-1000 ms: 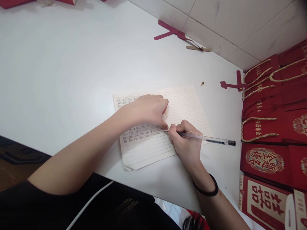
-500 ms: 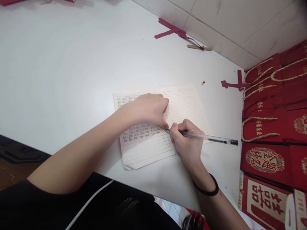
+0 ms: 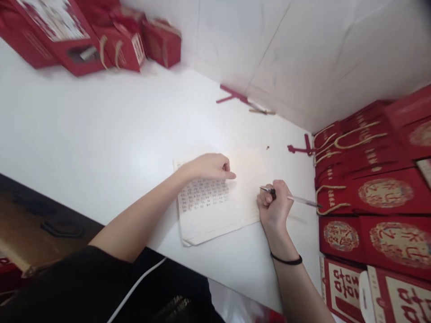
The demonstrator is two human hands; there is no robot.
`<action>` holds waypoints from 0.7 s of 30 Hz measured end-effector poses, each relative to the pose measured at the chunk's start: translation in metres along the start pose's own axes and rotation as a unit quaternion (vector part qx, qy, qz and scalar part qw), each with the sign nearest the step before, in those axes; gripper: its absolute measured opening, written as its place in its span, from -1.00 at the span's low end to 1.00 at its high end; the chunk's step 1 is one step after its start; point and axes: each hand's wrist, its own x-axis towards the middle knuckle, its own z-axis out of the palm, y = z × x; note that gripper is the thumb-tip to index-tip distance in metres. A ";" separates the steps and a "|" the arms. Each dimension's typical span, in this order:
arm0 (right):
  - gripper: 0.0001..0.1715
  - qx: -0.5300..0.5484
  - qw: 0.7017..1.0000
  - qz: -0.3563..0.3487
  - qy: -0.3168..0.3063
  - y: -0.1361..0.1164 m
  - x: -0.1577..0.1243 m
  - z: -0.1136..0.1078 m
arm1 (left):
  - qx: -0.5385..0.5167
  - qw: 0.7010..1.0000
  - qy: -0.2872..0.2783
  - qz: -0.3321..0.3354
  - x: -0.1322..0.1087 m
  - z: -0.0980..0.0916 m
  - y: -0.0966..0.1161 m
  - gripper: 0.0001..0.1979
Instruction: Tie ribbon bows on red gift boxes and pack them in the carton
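Note:
An open lined notebook (image 3: 208, 229) lies on the white table, its left page filled with rows of handwritten numbers. My left hand (image 3: 210, 167) rests on that page, fingers curled under and thumb sticking out toward the fold; I see nothing held in it. Over the right page's edge, my right hand (image 3: 275, 204) grips a clear-barrelled gel pen (image 3: 305, 201). The pen's dark tip points left and is raised off the paper. A black band (image 3: 286, 260) circles my right wrist. Much of the right page is washed out by glare.
Red gift bags with rope handles (image 3: 340, 193) line the right side. More red bags and boxes (image 3: 121, 45) stand at the far left. A dark red ribbon-like piece (image 3: 232, 94) lies by the tiled wall (image 3: 303, 54), and another (image 3: 299, 149) near the right bags.
My right hand has lifted the pen from the left page and moved right, tilting it. The left hand stays on the page. The view has swung, showing more red bags at far left.

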 end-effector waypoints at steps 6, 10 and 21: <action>-0.51 -0.015 0.997 -0.019 0.075 0.003 0.014 -0.011 | -0.090 0.976 0.181 -0.079 -0.001 -0.018 -0.010 -0.60; -0.33 -0.081 0.995 -0.009 0.052 0.014 0.016 -0.015 | -0.004 0.925 0.338 -0.175 -0.018 -0.042 -0.023 -0.54; -0.32 -0.148 0.988 0.007 0.046 0.017 0.008 -0.004 | 0.154 0.856 0.389 -0.304 -0.074 -0.113 -0.100 -0.64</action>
